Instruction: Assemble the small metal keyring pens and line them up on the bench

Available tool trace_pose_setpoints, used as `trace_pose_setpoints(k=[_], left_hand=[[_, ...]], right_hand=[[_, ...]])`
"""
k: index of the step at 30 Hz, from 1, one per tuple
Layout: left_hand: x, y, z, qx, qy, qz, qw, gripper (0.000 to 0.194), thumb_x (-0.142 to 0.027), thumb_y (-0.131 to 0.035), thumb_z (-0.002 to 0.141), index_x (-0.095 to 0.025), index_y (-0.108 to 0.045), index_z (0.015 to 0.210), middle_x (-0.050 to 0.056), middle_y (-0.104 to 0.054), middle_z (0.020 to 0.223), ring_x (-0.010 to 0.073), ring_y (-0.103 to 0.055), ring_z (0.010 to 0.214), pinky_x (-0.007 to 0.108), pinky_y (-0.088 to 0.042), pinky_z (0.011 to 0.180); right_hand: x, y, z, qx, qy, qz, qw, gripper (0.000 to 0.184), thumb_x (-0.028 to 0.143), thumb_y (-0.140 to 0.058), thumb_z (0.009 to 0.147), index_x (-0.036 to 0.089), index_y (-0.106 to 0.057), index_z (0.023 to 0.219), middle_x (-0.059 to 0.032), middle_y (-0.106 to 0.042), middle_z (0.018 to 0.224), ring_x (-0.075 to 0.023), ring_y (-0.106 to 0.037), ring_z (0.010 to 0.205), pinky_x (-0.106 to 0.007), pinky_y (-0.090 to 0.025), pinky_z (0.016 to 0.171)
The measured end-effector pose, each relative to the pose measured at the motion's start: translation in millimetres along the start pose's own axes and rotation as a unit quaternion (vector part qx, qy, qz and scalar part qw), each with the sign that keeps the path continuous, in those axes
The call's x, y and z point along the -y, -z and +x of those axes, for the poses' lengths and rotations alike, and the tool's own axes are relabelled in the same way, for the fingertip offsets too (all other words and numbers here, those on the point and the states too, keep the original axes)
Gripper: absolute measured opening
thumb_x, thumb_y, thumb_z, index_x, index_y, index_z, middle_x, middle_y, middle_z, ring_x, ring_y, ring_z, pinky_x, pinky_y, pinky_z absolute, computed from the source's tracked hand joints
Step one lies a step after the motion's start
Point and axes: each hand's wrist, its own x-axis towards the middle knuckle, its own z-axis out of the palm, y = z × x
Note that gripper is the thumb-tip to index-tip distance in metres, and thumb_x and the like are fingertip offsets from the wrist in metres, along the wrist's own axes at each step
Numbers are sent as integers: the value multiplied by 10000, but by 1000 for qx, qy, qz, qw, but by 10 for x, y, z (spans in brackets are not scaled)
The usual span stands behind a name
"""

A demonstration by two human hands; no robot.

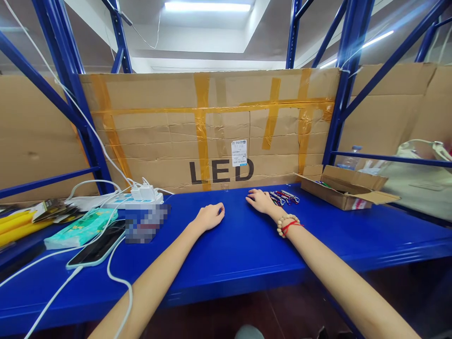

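Observation:
My left hand (209,217) rests on the blue shelf top (233,245), its fingers curled in and nothing visible in them. Further right, my right hand (260,201) lies palm down with its fingers spread. Just beside it is a small pile of slim, shiny pieces (289,197) in silver, red and dark colours, too small to name surely; the hand partly hides the pile's near side. A beaded bracelet (282,225) and a red cord circle my right wrist.
An open cardboard box (339,190) stands at right, near a pale bag (420,183) and a plastic bottle (351,157). At left lie a phone (97,245), a turquoise packet (83,228), a power strip (134,201) and white cables. Large cardboard (162,141) walls the back between blue posts.

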Motion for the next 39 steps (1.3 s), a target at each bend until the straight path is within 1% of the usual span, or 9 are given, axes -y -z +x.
trace_pose_setpoints(k=[7, 11, 13, 19, 22, 26, 30, 34, 39], left_hand=[[13, -7, 10, 3, -3, 1, 1000, 181, -291, -336, 859, -244, -507, 896, -6, -618, 781, 190, -568, 742, 272, -383, 600], [10, -7, 7, 2, -3, -1, 1000, 178, -289, -339, 857, -243, -507, 892, -4, -619, 786, 190, -571, 740, 270, -382, 595], [6, -6, 3, 1, -2, -1, 1000, 179, -288, -340, 856, -243, -509, 894, -1, -620, 795, 191, -574, 747, 270, -386, 599], [-15, 18, -17, 6, 2, 0, 1000, 180, -282, -348, 852, -245, -513, 912, 9, -625, 822, 197, -581, 784, 275, -409, 634], [-33, 27, -26, 9, 6, 0, 1000, 174, -274, -353, 850, -243, -515, 909, 10, -626, 835, 198, -582, 799, 282, -416, 655], [-54, 13, -26, -2, 28, -13, 1000, 161, -278, -354, 858, -237, -493, 926, 10, -622, 826, 190, -583, 801, 287, -419, 682], [-63, 2, -34, -36, 45, -40, 998, 181, -304, -337, 872, -235, -434, 1009, 14, -601, 820, 192, -562, 836, 304, -424, 713], [-56, -4, -44, -68, -15, -38, 997, 169, -305, -356, 875, -222, -441, 995, 33, -555, 988, 195, -475, 991, 309, -414, 787], [-16, -50, -12, -33, -36, -40, 998, 320, -446, -305, 899, -192, -500, 907, 42, -551, 952, 202, -467, 953, 325, -411, 800]], right_hand=[[-85, 87, -38, 7, -67, -23, 997, 335, 288, -382, 892, 143, -670, 802, -102, -616, 912, -221, -525, 961, -392, -307, 881], [-131, 98, -42, -25, -98, -17, 995, 242, 213, -446, 833, 193, -656, 953, -74, -598, 1010, -211, -527, 985, -371, -331, 877], [-147, 82, -37, -34, -104, -9, 994, 268, 196, -477, 806, 216, -632, 1024, -62, -574, 1076, -204, -519, 1012, -340, -360, 860], [-155, 29, 1, -33, -80, 48, 995, 347, 111, -513, 750, 183, -604, 1077, -49, -594, 1051, -153, -556, 957, -222, -430, 794], [-92, 1, 19, -3, -39, 133, 990, 381, 88, -527, 737, 141, -584, 1110, -60, -600, 1045, -128, -577, 890, -199, -448, 790], [84, -18, 6, 36, 62, 211, 975, 448, 40, -530, 699, 113, -565, 1140, -57, -612, 1012, -112, -577, 860, -193, -454, 805], [314, -13, -48, 48, 165, 214, 962, 358, 91, -533, 707, 135, -616, 1052, -50, -614, 984, -134, -571, 845, -235, -453, 809], [486, -25, -93, 39, 239, 199, 950, 261, 156, -496, 767, 156, -640, 985, -56, -606, 958, -149, -558, 862, -265, -430, 841], [535, -32, -114, 23, 266, 182, 946, 213, 193, -482, 809, 157, -630, 957, -59, -600, 932, -140, -557, 839, -244, -426, 803]])
